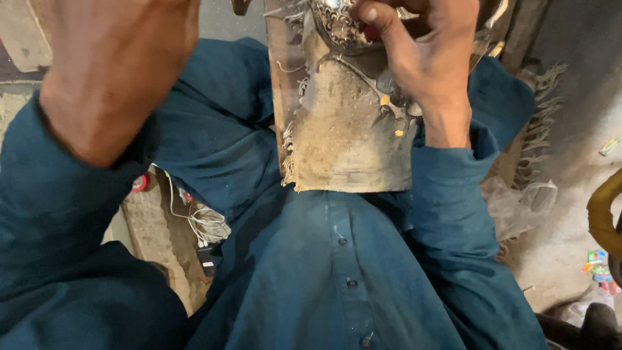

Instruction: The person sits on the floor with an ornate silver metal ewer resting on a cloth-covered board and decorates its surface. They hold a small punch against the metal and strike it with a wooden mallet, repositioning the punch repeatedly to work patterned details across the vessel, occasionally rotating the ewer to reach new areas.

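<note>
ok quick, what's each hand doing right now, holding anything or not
Left hand: raised close to the camera, blurred; grip cannot be told.
Right hand: fingers pressed on the shiny ornate metal piece on the worn cloth.

Dusty concrete floor [570, 214], bearing crumpled clear plastic [521, 204], bright wrappers [597, 266] at right, white cable coil [206, 223] at left. Across the lap, a board [285, 97] draped in frayed, stained cloth [343, 139], carrying an ornate silver metal piece [337, 26].
</note>
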